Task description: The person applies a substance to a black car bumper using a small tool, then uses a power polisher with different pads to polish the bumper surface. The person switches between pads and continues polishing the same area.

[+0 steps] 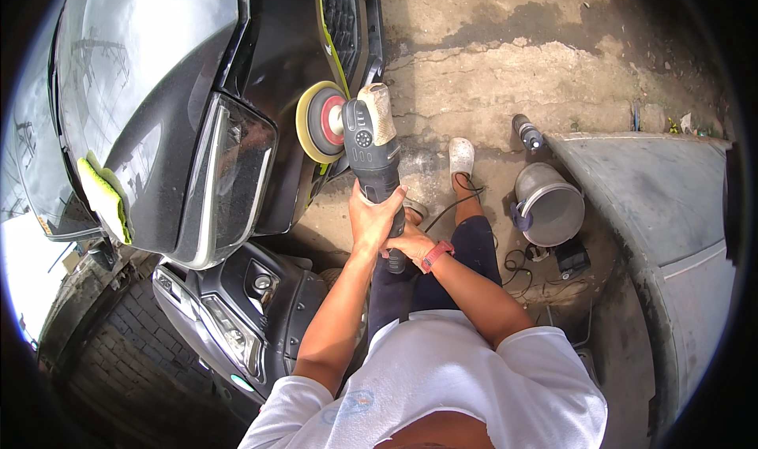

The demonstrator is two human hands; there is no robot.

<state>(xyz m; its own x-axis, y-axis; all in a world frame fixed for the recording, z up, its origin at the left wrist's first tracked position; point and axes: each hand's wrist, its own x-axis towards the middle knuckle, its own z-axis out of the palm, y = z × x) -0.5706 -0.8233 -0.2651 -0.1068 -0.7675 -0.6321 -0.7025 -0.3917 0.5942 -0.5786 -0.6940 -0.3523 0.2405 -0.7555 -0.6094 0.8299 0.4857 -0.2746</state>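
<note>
Both my hands grip a dark polisher [373, 161] with a pale, worn cover on its head. My left hand [371, 218] wraps round its body, nearer the head. Closer to me, my right hand [410, 239], below a red wristwatch [437, 256], closes on the handle. The polisher's round yellow pad [303, 122] faces the front of a black car [272, 62]; whether it touches the paint I cannot tell. A yellow-green strip [332, 43] runs along the grille's edge. The car's headlight [241, 177] lies left of the pad.
A bright green cloth [104, 200] lies on the car's hood. A scooter [245, 315] stands close at my left. To the right are a grey bucket [553, 212], a dark bottle [527, 132] and a large grey panel [655, 188]. A black cable [450, 208] runs by my feet.
</note>
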